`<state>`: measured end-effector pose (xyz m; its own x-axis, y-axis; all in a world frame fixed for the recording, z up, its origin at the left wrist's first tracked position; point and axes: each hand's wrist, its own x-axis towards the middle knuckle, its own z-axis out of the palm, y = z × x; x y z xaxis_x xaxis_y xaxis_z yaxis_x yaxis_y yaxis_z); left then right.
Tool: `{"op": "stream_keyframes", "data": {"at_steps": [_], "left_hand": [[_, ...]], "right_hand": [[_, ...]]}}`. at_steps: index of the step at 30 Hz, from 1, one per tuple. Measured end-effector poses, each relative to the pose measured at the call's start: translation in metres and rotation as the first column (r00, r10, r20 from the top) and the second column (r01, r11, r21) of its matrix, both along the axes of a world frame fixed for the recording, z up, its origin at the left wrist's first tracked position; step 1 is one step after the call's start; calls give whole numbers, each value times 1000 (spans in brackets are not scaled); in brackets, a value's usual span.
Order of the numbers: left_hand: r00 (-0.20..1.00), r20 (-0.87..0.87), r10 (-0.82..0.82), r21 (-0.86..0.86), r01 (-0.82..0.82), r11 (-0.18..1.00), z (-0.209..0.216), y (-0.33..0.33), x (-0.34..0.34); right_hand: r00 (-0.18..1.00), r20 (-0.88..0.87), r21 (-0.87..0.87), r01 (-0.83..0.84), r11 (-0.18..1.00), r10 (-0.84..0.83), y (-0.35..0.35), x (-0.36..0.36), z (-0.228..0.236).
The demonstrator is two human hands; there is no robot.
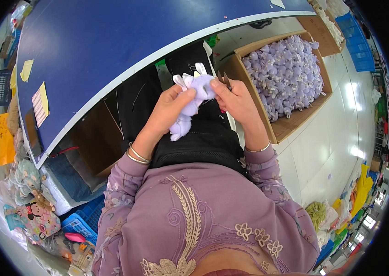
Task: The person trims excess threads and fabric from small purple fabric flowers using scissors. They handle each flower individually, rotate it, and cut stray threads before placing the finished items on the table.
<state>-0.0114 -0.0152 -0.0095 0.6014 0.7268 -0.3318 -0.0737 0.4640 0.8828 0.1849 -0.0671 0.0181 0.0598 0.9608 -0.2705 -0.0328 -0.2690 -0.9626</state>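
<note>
A small lilac plush rabbit (193,99) with white ears is held over my lap, in front of the table edge. My left hand (169,110) grips its body from the left, thumb across the toy. My right hand (235,99) pinches the toy's head end and also holds small dark scissors (224,79), whose blades stick up beside the ears. Both wrists carry thin bangles.
A blue table (111,41) with a white rim and yellow paper notes (41,103) fills the upper left. An open cardboard box (291,124) full of lilac plush rabbits (286,76) stands on the floor to my right. Blue crates (82,221), bags and toys lie at lower left.
</note>
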Motion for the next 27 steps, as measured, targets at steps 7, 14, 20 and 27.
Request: {"op": "stream_keyframes", "data": {"at_steps": [7,14,20,27], "left_hand": [[998,-40,-55,2,55,998,1,4,-1],[998,-31,-46,-54,45,998,0,5,4],[990,139,18,-230,15,973,5,7,5],[989,132,67,-227,-36,973,11,7,14]], "right_hand": [[998,45,-49,-37,998,40,1,-3,-1],[964,261,-78,64,995,-41,0,3,10],[500,474,358,642,677,-725,-17,143,-14],[894,386,90,211,973,-229,-13,45,15]]}}
